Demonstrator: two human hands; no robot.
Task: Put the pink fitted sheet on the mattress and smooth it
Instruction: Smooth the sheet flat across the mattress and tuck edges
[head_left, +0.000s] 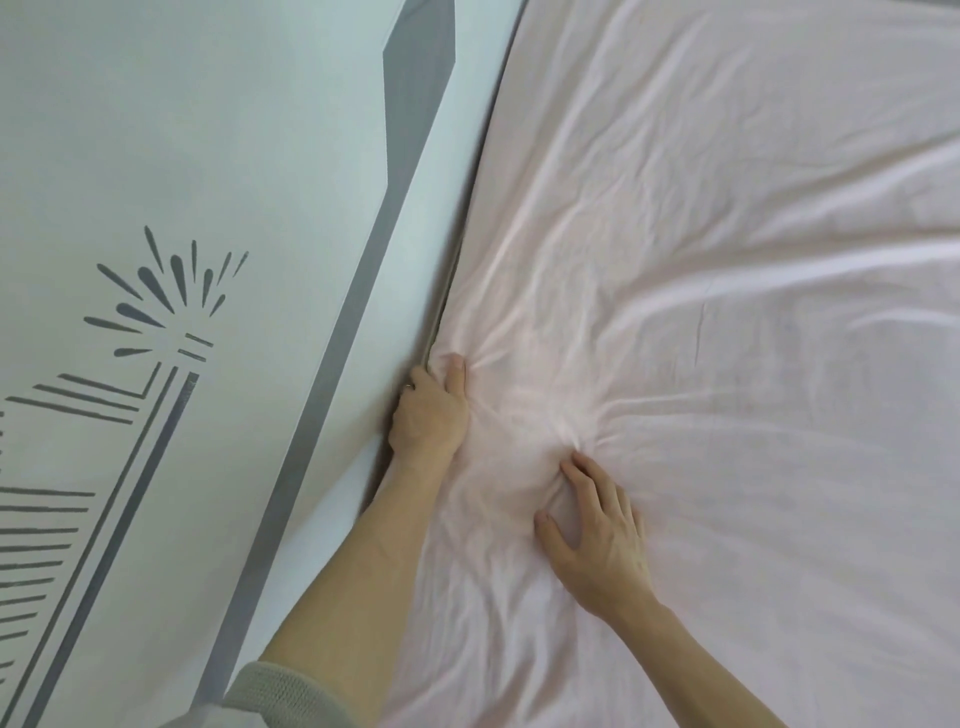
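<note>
The left hand (428, 415) curls its grip on the pink sheet (727, 312) where its edge follows the wall (208, 156); the right hand (597, 535) presses it flat-fingered.

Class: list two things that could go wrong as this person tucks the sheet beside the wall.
The left hand grips the pink sheet at the tight gap by the wall; the edge might slip free. Creases bunch beside the right hand; pressing there may trap wrinkles.

wall (182, 156) left, sheet (727, 260) right
</note>
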